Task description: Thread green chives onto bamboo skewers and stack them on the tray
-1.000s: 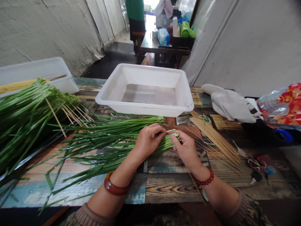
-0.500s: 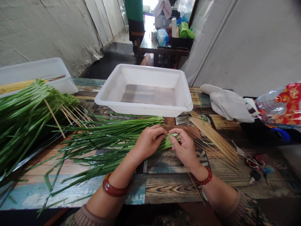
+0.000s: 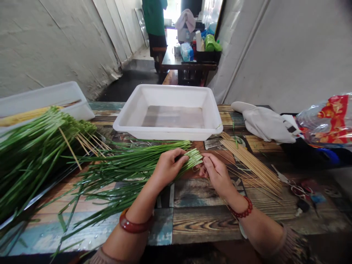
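My left hand (image 3: 169, 165) is closed around a small bunch of garlic chives (image 3: 194, 157), its pale cut ends lined up and pointing right. Just beyond those ends, my right hand (image 3: 217, 174) is closed, thumb against fingers. A thin bamboo skewer (image 3: 233, 214) runs from under its palm toward the wrist; the skewer's tip is hidden. Loose chives (image 3: 118, 165) spread leftward across the table beneath my left forearm. Right of my right hand lies a pile of bamboo skewers (image 3: 251, 163).
A white plastic tub (image 3: 167, 134) stands behind my hands. At left, skewered chives (image 3: 35, 146) are heaped on a tray, with another white tub (image 3: 79, 102) behind. A white cap (image 3: 261, 123), keys (image 3: 301, 205) and a plastic bag (image 3: 327, 121) lie right. A person (image 3: 154, 22) stands far back.
My right hand has drawn slightly away from the chives' cut ends, which now show more fully. My left hand has shifted slightly left, still on the bunch. The view has tilted up slightly.
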`<state>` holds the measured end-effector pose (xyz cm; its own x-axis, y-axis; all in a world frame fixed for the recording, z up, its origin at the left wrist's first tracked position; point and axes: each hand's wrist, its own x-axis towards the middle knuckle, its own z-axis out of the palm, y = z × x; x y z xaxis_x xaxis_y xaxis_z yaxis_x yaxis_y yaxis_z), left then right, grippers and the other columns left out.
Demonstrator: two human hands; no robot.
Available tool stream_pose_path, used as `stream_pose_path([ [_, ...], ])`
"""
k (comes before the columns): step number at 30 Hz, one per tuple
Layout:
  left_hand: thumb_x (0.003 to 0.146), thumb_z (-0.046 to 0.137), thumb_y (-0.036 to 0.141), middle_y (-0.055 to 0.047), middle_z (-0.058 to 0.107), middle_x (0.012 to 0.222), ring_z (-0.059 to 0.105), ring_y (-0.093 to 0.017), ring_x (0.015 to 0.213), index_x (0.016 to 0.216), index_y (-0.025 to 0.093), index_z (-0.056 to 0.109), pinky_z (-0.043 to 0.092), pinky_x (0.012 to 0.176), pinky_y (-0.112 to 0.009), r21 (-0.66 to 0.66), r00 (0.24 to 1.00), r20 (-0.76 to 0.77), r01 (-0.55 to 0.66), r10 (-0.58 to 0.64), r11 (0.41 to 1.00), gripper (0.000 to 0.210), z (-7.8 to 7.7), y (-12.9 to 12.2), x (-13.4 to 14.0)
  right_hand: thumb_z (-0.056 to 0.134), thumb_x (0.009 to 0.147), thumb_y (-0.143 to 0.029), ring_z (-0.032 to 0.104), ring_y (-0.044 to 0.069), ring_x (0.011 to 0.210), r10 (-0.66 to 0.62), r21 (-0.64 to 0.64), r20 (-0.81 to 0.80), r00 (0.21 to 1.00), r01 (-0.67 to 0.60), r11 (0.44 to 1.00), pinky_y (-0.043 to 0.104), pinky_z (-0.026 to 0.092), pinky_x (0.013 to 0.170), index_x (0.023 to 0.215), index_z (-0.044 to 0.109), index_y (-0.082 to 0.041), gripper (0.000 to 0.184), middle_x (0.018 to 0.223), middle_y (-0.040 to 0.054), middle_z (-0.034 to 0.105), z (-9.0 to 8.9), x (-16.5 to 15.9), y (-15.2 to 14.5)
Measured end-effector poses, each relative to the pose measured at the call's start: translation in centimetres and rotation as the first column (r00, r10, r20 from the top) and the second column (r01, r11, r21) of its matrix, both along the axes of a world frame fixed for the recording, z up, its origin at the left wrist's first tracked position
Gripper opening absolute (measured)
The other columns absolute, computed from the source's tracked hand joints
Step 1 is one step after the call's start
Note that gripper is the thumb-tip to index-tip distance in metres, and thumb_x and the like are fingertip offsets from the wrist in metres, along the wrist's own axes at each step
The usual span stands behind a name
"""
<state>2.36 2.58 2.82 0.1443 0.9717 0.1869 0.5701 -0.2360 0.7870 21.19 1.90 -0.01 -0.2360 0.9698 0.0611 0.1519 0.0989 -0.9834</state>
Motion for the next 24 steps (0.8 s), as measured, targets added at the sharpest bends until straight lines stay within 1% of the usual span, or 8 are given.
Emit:
stream_pose_path([
  [3, 0.086, 0.056, 0.022, 0.000, 0.067, 0.071, 0.058, -0.013, 0.067, 0.078, 0.015, 0.066, 0.042, 0.065, -0.022, 0.019, 0.998, 0.004, -0.056, 0.056, 0.998, 0.015, 0.3, 0.1, -0.4, 0.045, 0.097, -0.042, 0.053, 0.010, 0.047, 0.090, 0.040, 0.118, 0.989, -0.095, 0.995, 0.021, 0.041, 0.048, 0.080, 0.065, -0.018, 0.035, 0.061, -0.0005, 0.062, 0.2, 0.1, 0.2],
  [6, 0.086, 0.056, 0.025, 0.000, 0.066, 0.071, 0.057, -0.013, 0.067, 0.077, 0.015, 0.064, 0.042, 0.064, -0.022, -0.012, 0.999, 0.029, -0.042, 0.042, 0.999, 0.016, 0.4, 0.1, -0.8, 0.048, 0.094, -0.033, 0.050, 0.010, 0.046, 0.090, 0.137, 0.197, 0.976, -0.119, 0.983, 0.021, 0.037, 0.047, 0.075, 0.066, -0.020, 0.030, 0.055, -0.0026, 0.059, 0.5, -0.1, 0.2],
  [8, 0.086, 0.057, 0.030, -0.001, 0.065, 0.073, 0.056, -0.013, 0.068, 0.077, 0.014, 0.063, 0.043, 0.065, -0.023, -0.069, 0.998, 0.059, 0.002, 0.002, 0.998, 0.019, 0.5, 0.1, -1.1, 0.049, 0.092, -0.028, 0.052, 0.011, 0.049, 0.063, 0.214, 0.224, 0.973, -0.112, 0.970, 0.022, 0.037, 0.051, 0.071, 0.065, -0.020, 0.028, 0.056, -0.0023, 0.060, 0.6, -0.2, 0.3],
  [10, 0.087, 0.059, 0.035, -0.003, 0.068, 0.080, 0.059, -0.015, 0.073, 0.084, 0.014, 0.065, 0.046, 0.069, -0.024, -0.148, 0.991, 0.123, 0.073, -0.055, 0.986, 0.022, 0.8, 0.1, -1.3, 0.051, 0.091, -0.025, 0.055, 0.012, 0.053, 0.036, 0.268, 0.248, 0.968, -0.105, 0.958, 0.023, 0.038, 0.054, 0.069, 0.065, -0.020, 0.026, 0.059, -0.0016, 0.062, 0.6, -0.3, 0.3],
  [13, 0.086, 0.061, 0.040, -0.008, 0.071, 0.099, 0.063, -0.018, 0.088, 0.103, 0.013, 0.067, 0.049, 0.080, -0.028, -0.242, 0.963, 0.228, 0.199, -0.143, 0.950, 0.033, 1.6, 0.4, -1.5, 0.051, 0.091, -0.024, 0.059, 0.014, 0.060, 0.032, 0.309, 0.262, 0.964, -0.115, 0.944, 0.023, 0.039, 0.059, 0.069, 0.064, -0.020, 0.026, 0.064, -0.0001, 0.066, 0.4, -0.4, 0.4],
  [15, 0.086, 0.062, 0.042, -0.008, 0.072, 0.101, 0.063, -0.020, 0.091, 0.103, 0.012, 0.069, 0.049, 0.084, -0.029, -0.273, 0.958, 0.218, 0.241, -0.184, 0.931, 0.035, 2.3, 0.6, -1.6, 0.049, 0.093, -0.024, 0.062, 0.015, 0.064, 0.040, 0.329, 0.258, 0.965, -0.126, 0.936, 0.024, 0.040, 0.061, 0.071, 0.065, -0.020, 0.027, 0.068, 0.0007, 0.068, 0.2, -0.4, 0.4],
  [19, 0.084, 0.065, 0.048, -0.006, 0.071, 0.090, 0.062, -0.018, 0.083, 0.093, 0.011, 0.071, 0.049, 0.080, -0.028, -0.333, 0.956, 0.169, 0.286, -0.242, 0.898, 0.039, 3.6, 1.2, -1.7, 0.049, 0.094, -0.025, 0.064, 0.016, 0.067, 0.045, 0.354, 0.222, 0.974, -0.124, 0.927, 0.025, 0.041, 0.064, 0.073, 0.066, -0.020, 0.028, 0.070, 0.0014, 0.069, 0.2, -0.5, 0.4],
  [24, 0.074, 0.072, 0.057, -0.006, 0.070, 0.074, 0.057, -0.014, 0.063, 0.081, 0.009, 0.071, 0.047, 0.062, -0.025, -0.507, 0.932, 0.286, 0.344, -0.222, 0.790, 0.048, 4.2, 1.5, -1.6, 0.051, 0.094, -0.026, 0.063, 0.016, 0.068, 0.049, 0.342, 0.145, 0.988, -0.096, 0.935, 0.026, 0.042, 0.065, 0.074, 0.070, -0.021, 0.028, 0.071, 0.0018, 0.071, 0.6, -0.6, 0.2],
])
